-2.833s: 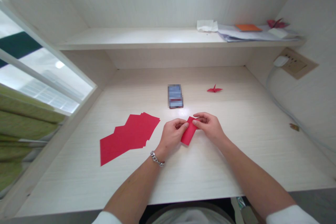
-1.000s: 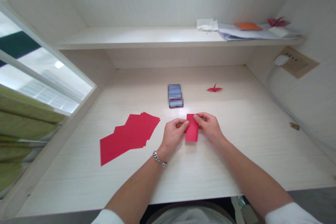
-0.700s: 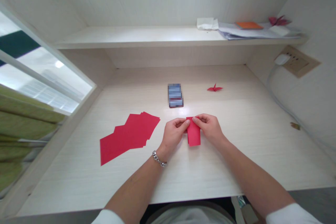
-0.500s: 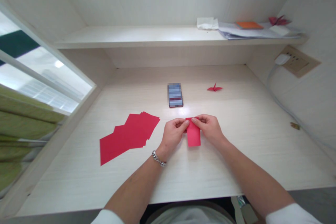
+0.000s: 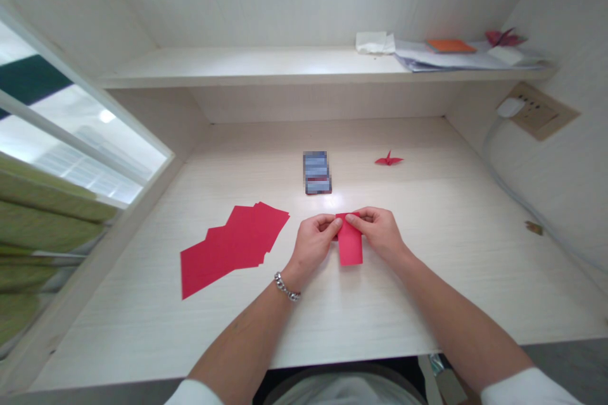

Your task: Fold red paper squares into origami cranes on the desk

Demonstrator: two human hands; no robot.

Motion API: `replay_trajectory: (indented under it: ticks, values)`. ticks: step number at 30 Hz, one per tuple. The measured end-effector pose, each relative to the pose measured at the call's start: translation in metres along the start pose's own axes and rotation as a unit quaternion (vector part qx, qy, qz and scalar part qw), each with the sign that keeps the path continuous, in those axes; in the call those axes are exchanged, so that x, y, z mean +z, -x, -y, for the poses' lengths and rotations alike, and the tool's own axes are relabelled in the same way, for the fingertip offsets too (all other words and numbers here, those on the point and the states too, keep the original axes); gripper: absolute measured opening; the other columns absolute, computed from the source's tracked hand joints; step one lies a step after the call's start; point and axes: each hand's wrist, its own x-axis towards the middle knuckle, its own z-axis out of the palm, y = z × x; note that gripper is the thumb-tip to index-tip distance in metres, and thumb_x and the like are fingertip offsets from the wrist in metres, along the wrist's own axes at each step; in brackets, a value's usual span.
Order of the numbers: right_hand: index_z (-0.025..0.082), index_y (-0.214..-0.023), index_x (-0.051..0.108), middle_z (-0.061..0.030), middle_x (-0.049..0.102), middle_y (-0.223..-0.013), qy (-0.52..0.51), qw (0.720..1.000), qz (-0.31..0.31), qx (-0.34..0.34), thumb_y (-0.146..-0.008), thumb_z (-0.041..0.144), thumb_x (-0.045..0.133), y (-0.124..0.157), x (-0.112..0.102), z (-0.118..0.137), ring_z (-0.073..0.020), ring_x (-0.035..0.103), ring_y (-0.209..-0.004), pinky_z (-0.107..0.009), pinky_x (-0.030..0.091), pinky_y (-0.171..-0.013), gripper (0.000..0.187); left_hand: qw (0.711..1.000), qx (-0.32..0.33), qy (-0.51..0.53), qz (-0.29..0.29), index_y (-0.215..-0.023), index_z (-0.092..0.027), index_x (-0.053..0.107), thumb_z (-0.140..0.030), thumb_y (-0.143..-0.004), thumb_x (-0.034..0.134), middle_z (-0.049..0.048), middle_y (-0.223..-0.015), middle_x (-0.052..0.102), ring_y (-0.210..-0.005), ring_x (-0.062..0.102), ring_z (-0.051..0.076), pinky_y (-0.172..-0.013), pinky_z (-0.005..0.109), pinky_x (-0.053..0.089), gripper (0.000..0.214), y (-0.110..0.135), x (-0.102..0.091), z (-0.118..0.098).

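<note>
A folded red paper (image 5: pixel 350 248) lies upright as a narrow rectangle on the pale desk (image 5: pixel 332 316), between my two hands. My left hand (image 5: pixel 313 242), with a metal bracelet on the wrist, pinches the paper's top left corner. My right hand (image 5: pixel 380 231) pinches the top edge from the right, fingers curled. Both thumbs and forefingers meet at the paper's upper end.
A fanned stack of red sheets (image 5: pixel 232 247) lies to the left. A phone (image 5: pixel 316 172) rests beyond my hands, and a small red paper crane (image 5: pixel 388 159) stands farther right. The shelf (image 5: pixel 247 66) above carries papers (image 5: pixel 451 58) and another crane (image 5: pixel 503 38). A wall socket (image 5: pixel 536 114) with cable is at right.
The folded paper has turned from a slant to upright and slid a little toward me. Both hands stayed pinching its top end.
</note>
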Motion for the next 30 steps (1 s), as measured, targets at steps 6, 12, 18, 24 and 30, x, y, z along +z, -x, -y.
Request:
replay_trajectory:
  ticks: [6,12,18,24,30]
  values:
    - [0.015,-0.075,0.071,-0.0062,0.073,-0.072,-0.001,1.0,-0.002,-0.004,-0.065,0.041,0.078,0.0006,0.0011,0.001,-0.0184,0.065,-0.064,-0.027,0.05,-0.058,0.029,1.0,0.006,-0.01,-0.003,-0.086,-0.012,0.071,-0.038,-0.073,0.073,0.0076,-0.08,0.073,-0.068,0.065,0.016,-0.063,0.025,0.052,0.029,0.0003,0.0003,-0.0007]
    - [0.015,-0.075,0.071,-0.0061,0.073,-0.071,-0.001,1.0,-0.004,-0.004,-0.064,0.042,0.078,0.0006,0.0008,0.0004,-0.0185,0.065,-0.064,-0.027,0.05,-0.057,0.03,1.0,0.003,-0.013,0.005,-0.088,-0.012,0.071,-0.036,-0.074,0.073,0.0076,-0.081,0.073,-0.068,0.065,0.015,-0.063,0.024,0.052,0.028,0.0001,0.0001,-0.0003]
    - [0.015,-0.074,0.072,-0.0062,0.073,-0.07,-0.018,1.0,-0.005,0.011,-0.061,0.043,0.08,-0.0001,0.0007,-0.0001,-0.0188,0.065,-0.062,-0.028,0.049,-0.056,0.032,1.0,0.004,-0.014,0.009,-0.088,-0.012,0.071,-0.037,-0.075,0.072,0.0081,-0.083,0.073,-0.069,0.065,0.016,-0.064,0.026,0.052,0.029,0.0008,-0.0002,-0.0013]
    - [0.016,-0.07,0.07,-0.0037,0.071,-0.066,-0.098,0.993,-0.014,0.062,-0.057,0.043,0.082,-0.0005,0.0007,0.0051,-0.0169,0.063,-0.058,-0.03,0.052,-0.059,0.032,1.0,0.009,-0.02,-0.001,-0.082,-0.012,0.07,-0.037,-0.073,0.073,0.0079,-0.078,0.072,-0.068,0.065,0.016,-0.062,0.025,0.051,0.027,0.0012,0.0015,-0.0014]
    - [0.016,-0.068,0.068,-0.0031,0.07,-0.064,-0.116,0.99,-0.026,0.074,-0.054,0.042,0.084,-0.0012,-0.0006,0.0065,-0.0168,0.063,-0.058,-0.031,0.054,-0.06,0.034,1.0,0.012,-0.019,-0.022,-0.08,-0.012,0.07,-0.036,-0.071,0.075,0.0073,-0.075,0.071,-0.065,0.064,0.016,-0.061,0.026,0.052,0.027,-0.0001,0.0026,-0.0005]
